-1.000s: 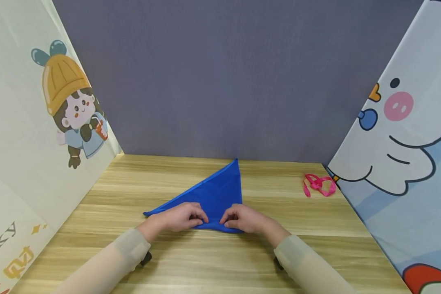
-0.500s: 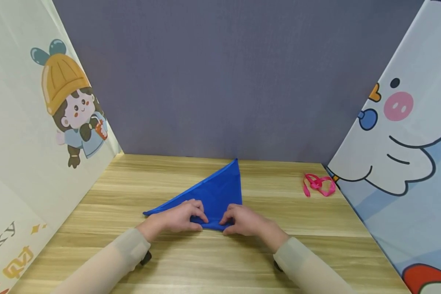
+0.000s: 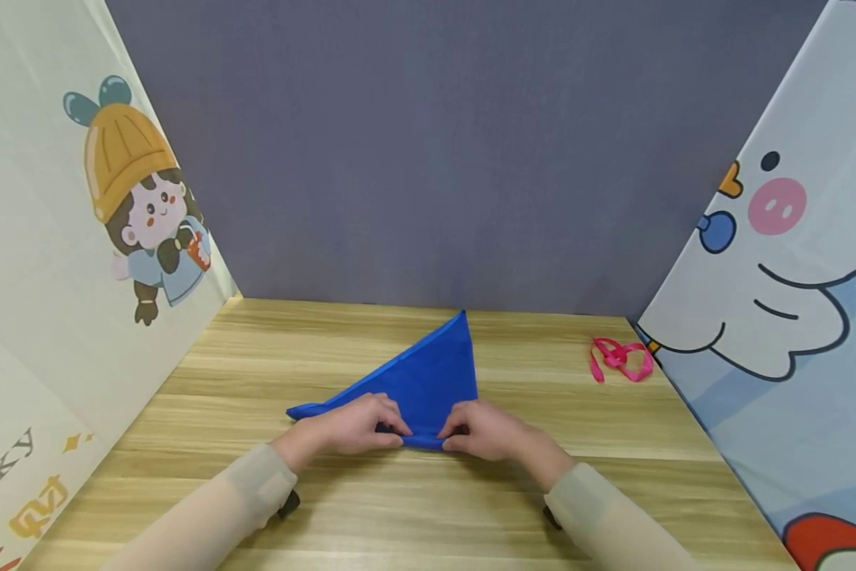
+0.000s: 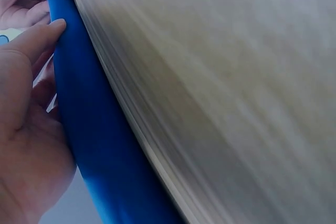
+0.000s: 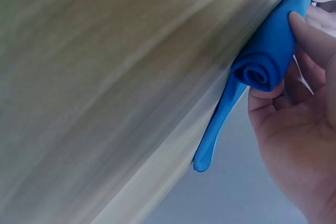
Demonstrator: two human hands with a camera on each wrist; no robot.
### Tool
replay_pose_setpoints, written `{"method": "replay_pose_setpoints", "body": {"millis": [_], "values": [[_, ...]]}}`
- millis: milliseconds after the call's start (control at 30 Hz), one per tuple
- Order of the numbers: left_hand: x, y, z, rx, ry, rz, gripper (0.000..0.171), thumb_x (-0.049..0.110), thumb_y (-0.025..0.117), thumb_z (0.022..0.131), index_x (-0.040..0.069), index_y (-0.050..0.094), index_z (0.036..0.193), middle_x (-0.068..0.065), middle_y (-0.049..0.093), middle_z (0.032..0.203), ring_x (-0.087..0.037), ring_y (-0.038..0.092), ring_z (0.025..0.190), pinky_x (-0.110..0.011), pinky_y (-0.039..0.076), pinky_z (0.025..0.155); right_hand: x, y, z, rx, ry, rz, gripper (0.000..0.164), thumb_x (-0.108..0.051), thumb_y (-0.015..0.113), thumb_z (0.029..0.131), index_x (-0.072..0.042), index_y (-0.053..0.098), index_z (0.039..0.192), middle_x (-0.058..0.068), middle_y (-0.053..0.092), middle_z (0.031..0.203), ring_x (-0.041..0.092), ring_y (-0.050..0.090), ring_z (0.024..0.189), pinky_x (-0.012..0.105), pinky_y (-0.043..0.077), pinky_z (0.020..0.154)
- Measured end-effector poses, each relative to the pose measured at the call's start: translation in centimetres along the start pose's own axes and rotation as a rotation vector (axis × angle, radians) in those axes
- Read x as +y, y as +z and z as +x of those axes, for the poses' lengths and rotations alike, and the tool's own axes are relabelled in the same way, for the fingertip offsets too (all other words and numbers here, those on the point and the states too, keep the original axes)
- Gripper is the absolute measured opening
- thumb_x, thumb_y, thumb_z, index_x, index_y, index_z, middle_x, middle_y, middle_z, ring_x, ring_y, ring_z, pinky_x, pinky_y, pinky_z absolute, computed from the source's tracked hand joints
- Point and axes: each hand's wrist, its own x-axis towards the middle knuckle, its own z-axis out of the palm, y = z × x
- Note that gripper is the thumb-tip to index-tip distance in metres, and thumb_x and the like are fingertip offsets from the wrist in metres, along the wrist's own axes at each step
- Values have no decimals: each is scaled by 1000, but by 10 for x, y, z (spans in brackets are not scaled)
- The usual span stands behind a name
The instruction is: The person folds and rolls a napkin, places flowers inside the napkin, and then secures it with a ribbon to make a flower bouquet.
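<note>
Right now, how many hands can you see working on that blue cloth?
2. The left hand pinches the rolled near edge of the blue cloth; the right hand pinches the same roll, farther right. No other hand touches it.

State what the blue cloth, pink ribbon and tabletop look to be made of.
Blue cloth: probably thin fabric, smooth and fairly matte; its near edge coils into a soft spiral.
Pink ribbon: likely fabric, lying in loose loops; finish too small to tell.
Tabletop: wood or wood-look laminate, apparently low-sheen, with streaked grain; which one stays open.
</note>
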Motion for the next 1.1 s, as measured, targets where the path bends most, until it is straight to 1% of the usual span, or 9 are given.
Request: {"method": "replay_pose_setpoints", "body": {"millis": [67, 167, 367, 433, 533, 700, 833, 933, 1100], "values": [[2, 0, 0, -3, -26, 2, 19, 25, 74, 107, 20, 86, 121, 12, 79, 109, -3, 60, 103, -39, 48, 107, 1, -1, -2, -6, 10, 23, 12, -21, 77, 104, -15, 87, 108, -8, 76, 101, 5, 65, 96, 28, 57, 88], [4, -1, 1, -3, -70, -15, 18, 26, 72, 108, 20, 85, 119, 12, 81, 112, -5, 61, 104, -35, 50, 99, 1, -3, -3, -14, 42, 54, 13, -19, 75, 105, -14, 86, 108, -6, 78, 102, 9, 68, 99, 31, 58, 90], [4, -4, 4, -11, -153, -85, 14, 23, 70, 110, 17, 82, 115, 9, 81, 108, -4, 66, 99, -27, 57, 89, 4, -5, -1, -26, 113, 53, 15, -18, 72, 107, -13, 86, 109, -2, 82, 108, 18, 73, 105, 36, 60, 94], [3, -4, 5, -6, -158, -110, 13, 21, 70, 110, 15, 81, 112, 8, 82, 106, -2, 68, 97, -26, 59, 89, 5, -4, 0, -25, 127, 54, 15, -18, 71, 107, -13, 86, 109, -2, 83, 108, 19, 74, 106, 38, 61, 95], [3, -3, 5, 3, -155, -134, 11, 18, 70, 109, 13, 81, 110, 6, 82, 103, 0, 69, 92, -25, 60, 86, 5, -4, 0, -22, 143, 70, 14, -18, 71, 107, -13, 85, 108, -3, 83, 107, 19, 74, 105, 40, 61, 95], [1, -3, 5, 35, -104, -63, 12, 14, 72, 108, 9, 82, 110, 2, 77, 105, -6, 66, 95, -28, 59, 87, 6, -3, 1, -13, 155, 110, 9, -17, 70, 108, -14, 79, 109, -5, 78, 101, 12, 68, 96, 35, 58, 89], [-1, -3, 4, 36, -95, -45, 12, 11, 71, 107, 8, 80, 115, 0, 72, 107, -9, 64, 97, -29, 58, 88, 8, -1, 2, -10, 134, 131, 5, -13, 69, 108, -16, 69, 112, -6, 69, 98, 8, 62, 89, 30, 53, 82], [-3, -2, 3, 27, -92, -46, 11, 8, 70, 108, 10, 76, 117, 0, 70, 107, -8, 61, 95, -27, 56, 86, 8, -1, 4, -13, 103, 106, 10, -10, 68, 108, -18, 67, 113, -5, 65, 101, 9, 59, 92, 30, 51, 83], [-8, 0, 0, 65, -23, 24, 11, 7, 74, 104, 11, 80, 112, 0, 68, 104, -11, 59, 95, -27, 55, 87, 6, -1, 7, -13, 97, 45, 13, -10, 70, 107, -22, 73, 110, -5, 60, 103, 11, 54, 94, 31, 48, 85]]}}
